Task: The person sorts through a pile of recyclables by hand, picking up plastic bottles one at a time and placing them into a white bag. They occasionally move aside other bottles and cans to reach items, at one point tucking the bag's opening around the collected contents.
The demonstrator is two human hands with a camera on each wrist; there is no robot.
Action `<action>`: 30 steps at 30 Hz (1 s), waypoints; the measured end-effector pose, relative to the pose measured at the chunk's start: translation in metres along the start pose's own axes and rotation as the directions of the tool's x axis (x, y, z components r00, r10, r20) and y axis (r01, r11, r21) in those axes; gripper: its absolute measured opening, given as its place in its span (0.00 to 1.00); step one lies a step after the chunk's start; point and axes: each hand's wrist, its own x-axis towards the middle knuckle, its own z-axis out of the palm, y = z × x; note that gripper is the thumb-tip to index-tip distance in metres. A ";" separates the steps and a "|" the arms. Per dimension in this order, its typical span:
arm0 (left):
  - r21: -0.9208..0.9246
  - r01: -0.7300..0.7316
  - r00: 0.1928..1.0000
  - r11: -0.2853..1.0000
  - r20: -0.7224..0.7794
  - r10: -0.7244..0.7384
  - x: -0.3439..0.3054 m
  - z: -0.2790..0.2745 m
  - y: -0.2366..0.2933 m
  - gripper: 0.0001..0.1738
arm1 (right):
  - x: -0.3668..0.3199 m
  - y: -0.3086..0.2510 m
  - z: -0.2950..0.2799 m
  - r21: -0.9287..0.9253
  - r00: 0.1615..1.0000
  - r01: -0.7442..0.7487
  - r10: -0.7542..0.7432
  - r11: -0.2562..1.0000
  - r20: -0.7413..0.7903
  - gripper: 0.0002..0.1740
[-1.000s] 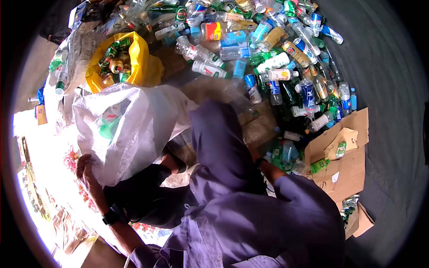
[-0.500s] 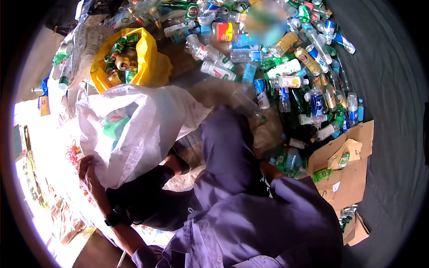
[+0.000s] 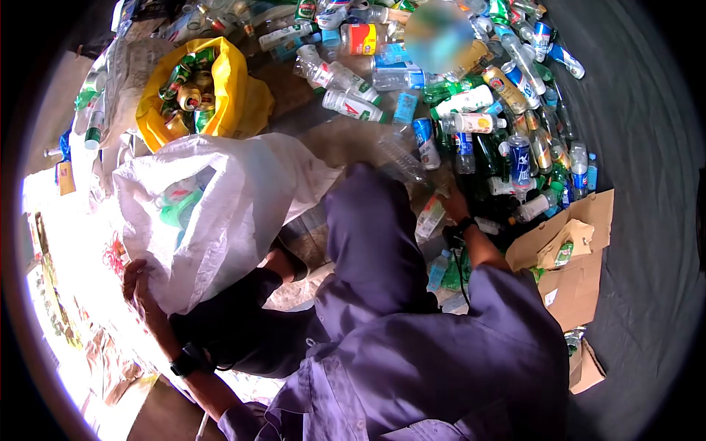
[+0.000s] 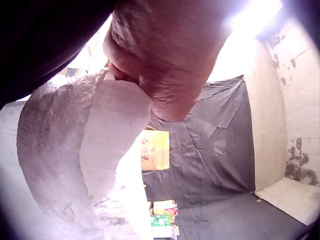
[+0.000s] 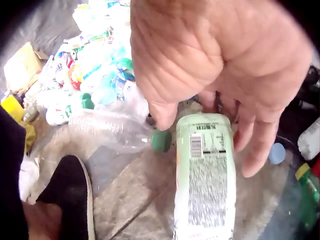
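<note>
My left hand [image 3: 140, 283] grips the rim of a white woven sack [image 3: 239, 213] at its near left side. A green-tinted bottle shows inside the sack's mouth. In the left wrist view the sack's folded edge [image 4: 117, 110] comes out from under the left hand [image 4: 167, 60]. On the other side of my knee, my right hand [image 3: 456, 206] holds a plastic bottle with a pale green label [image 3: 429, 217]. The right wrist view shows thumb and fingers about one end of this labelled bottle [image 5: 206, 175]. Close by the thumb lies a clear bottle with a green cap [image 5: 115, 131].
A large heap of bottles and cans [image 3: 471, 103] spreads ahead and to the right. Behind the sack stands a yellow bag [image 3: 254, 110] of cans. An opened cardboard box [image 3: 588, 272] lies at right, next to dark sheeting [image 3: 647, 220]. My shoe [image 5: 67, 195] is on the floor.
My right hand has come out from beside the knee and moved forward, now with the labelled bottle. The left hand keeps its hold on the sack.
</note>
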 end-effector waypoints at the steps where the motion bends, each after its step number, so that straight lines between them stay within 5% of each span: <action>1: -0.004 0.002 1.000 1.000 -0.003 -0.002 -0.002 0.003 0.006 0.14 | -0.005 0.007 0.007 0.003 1.000 -0.001 0.001 1.000 0.004 0.20; 3: 0.029 -0.014 1.000 0.999 -0.013 0.014 -0.006 0.007 0.015 0.14 | -0.018 0.034 0.022 -0.269 0.947 -0.108 0.182 0.957 0.266 0.25; 7: -0.088 0.018 0.999 0.996 -0.041 -0.021 -0.009 0.012 0.016 0.13 | -0.048 0.047 0.042 -0.616 0.922 -0.107 0.310 0.781 0.233 0.26; 9: 0.036 -0.063 0.998 0.997 0.020 0.062 -0.013 0.009 0.028 0.12 | -0.058 0.021 0.038 -0.696 0.934 -0.079 0.297 0.713 0.199 0.25; 13: 0.185 -0.200 0.979 0.962 0.003 0.203 -0.014 0.010 0.036 0.12 | -0.071 0.021 0.031 -0.644 0.934 -0.073 0.279 0.761 0.224 0.24; 15: 0.011 -0.032 0.999 0.999 -0.044 0.032 -0.023 0.020 0.063 0.12 | -0.077 0.017 0.024 -0.617 0.930 -0.084 0.284 0.782 0.234 0.24; 18: -0.171 -0.015 0.999 0.985 -0.032 0.010 -0.017 0.018 0.040 0.11 | -0.082 0.014 0.016 -0.580 0.924 -0.107 0.296 0.808 0.242 0.23; 30: -0.125 -0.140 0.990 0.982 -0.047 0.135 -0.026 0.005 0.031 0.14 | -0.041 -0.070 -0.023 -0.138 0.972 -0.138 0.160 0.981 0.170 0.22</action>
